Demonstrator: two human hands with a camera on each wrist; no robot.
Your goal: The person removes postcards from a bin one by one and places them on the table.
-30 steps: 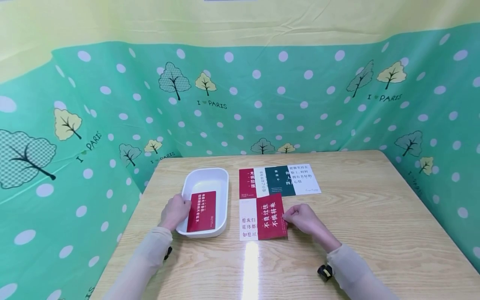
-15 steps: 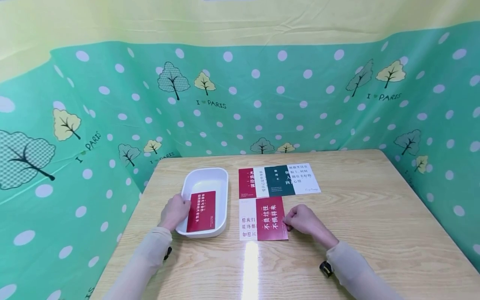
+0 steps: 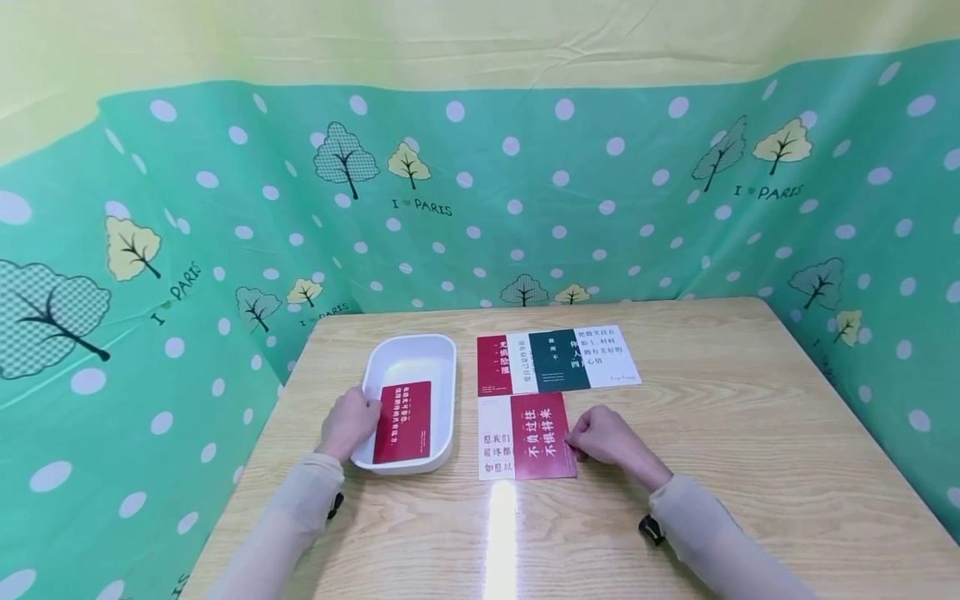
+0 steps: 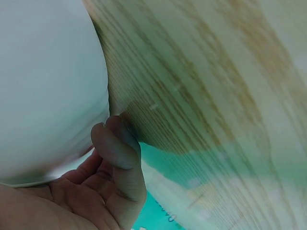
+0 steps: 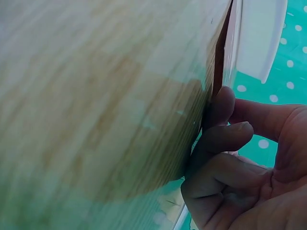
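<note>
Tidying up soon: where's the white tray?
In the head view, the white tray sits left of centre on the wooden table, between the left hand and the laid-out cards.

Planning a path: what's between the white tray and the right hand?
Head view: bare table beside the tray, then a white card, then the red card at the right hand.

Tray (image 3: 411,354) left of card rows (image 3: 538,406)
</note>
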